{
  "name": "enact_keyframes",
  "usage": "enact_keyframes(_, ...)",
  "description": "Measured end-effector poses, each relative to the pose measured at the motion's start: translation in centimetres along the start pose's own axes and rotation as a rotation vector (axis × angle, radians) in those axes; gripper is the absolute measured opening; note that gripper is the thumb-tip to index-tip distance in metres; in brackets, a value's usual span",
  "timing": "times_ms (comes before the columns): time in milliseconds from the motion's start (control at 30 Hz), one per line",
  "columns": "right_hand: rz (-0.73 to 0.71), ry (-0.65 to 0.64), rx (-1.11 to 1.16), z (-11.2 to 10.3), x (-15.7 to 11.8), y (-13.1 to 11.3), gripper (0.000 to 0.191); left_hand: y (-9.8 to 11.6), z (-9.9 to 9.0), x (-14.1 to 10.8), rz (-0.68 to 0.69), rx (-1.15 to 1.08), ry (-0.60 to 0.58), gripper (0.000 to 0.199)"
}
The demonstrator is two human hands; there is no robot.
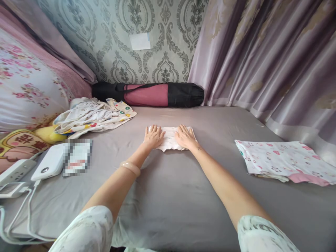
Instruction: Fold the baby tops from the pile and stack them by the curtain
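A small white cloth (169,138) with faint marks lies flat on the grey bed sheet (173,185), in the middle of the view. My left hand (154,136) rests palm down on its left end, fingers spread. On its right end lies my right hand (186,136), also palm down with the fingers apart. Both hands press on the cloth without gripping it, and they hide its two sides. Its ragged lower edge shows between them. What kind of cloth it is I cannot tell.
Folded white printed fabric (283,159) lies at the right. At the left are crumpled printed clothes (97,115), a power bank (51,162) with cables, a power strip (17,171) and a blurred packet (77,157). A pink and black rolled bag (147,95) lies along the wall, curtains (262,52) at right.
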State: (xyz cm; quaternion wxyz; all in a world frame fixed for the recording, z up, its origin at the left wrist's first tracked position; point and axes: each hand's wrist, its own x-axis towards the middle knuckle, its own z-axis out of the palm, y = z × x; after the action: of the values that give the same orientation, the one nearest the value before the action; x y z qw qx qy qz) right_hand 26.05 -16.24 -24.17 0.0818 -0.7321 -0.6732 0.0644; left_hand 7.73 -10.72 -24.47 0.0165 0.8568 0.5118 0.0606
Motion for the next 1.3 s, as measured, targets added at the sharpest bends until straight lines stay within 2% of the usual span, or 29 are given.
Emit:
enact_keyframes(333,-0.003,0.0,0.018,0.3,-0.1,-1.1,0.058,1.6,0.3,-0.4,0.039,0.0,0.054,0.053)
enact_keyframes(500,-0.021,-0.004,0.009,0.7,-0.2,-1.9,0.056,2.9,0.5,-0.9,0.057,-0.044,-0.025,0.055)
enact_keyframes(700,-0.059,0.024,0.015,0.6,-0.9,-2.5,0.056,3.6,0.3,-1.5,0.044,-0.036,0.023,0.055)
enact_keyframes(900,-0.104,0.068,0.003,1.2,-1.6,-3.0,0.055,4.3,0.4,-2.4,-0.002,-0.057,-0.028,0.055)
enact_keyframes(1100,-0.132,0.097,0.002,1.5,-1.7,-3.4,0.056,3.7,0.8,-2.5,-0.03,-0.046,0.08,0.053)
enact_keyframes(1300,-0.135,0.093,-0.007,1.4,-1.9,-3.8,0.056,1.6,0.5,-2.9,0.071,-0.063,0.001,0.052)
